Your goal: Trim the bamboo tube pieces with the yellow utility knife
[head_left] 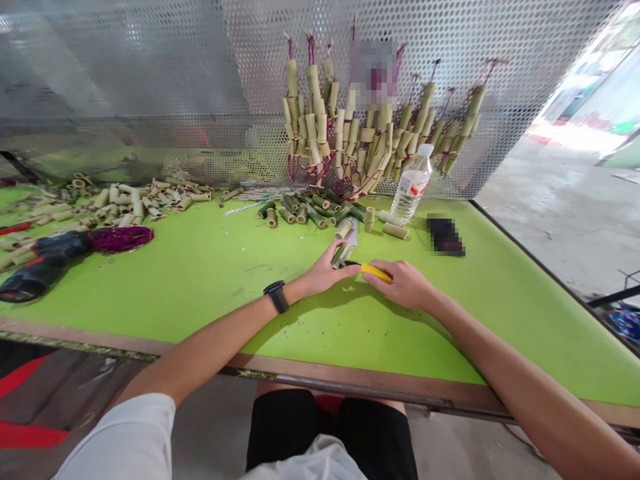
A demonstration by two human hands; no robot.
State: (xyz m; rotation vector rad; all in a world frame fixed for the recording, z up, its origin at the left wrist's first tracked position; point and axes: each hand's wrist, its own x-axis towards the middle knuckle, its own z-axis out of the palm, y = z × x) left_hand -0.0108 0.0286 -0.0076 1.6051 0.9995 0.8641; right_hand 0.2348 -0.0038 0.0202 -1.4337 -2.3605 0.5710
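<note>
My left hand (325, 270), with a dark watch on its wrist, is closed round a short bamboo piece (342, 255) with green strips on its side. In my right hand (404, 283) is a yellow utility knife (376, 272). Its dark front end meets the near end of the bamboo, beside my left thumb; the blade itself is too small to make out. Just beyond my left hand lies a pale, peeled bamboo piece (344, 229). Small shavings are scattered on the green tabletop (300, 320) below my hands.
Green bamboo pieces (315, 215) are heaped at the back middle. A water bottle (413, 185) and a dark blurred object (445, 235) stand to the right. At left are pale bamboo pieces (127, 201), a power drill (47, 257) and purple cord (123, 239). Strung bamboo (315, 113) hangs on the mesh panel (175, 80).
</note>
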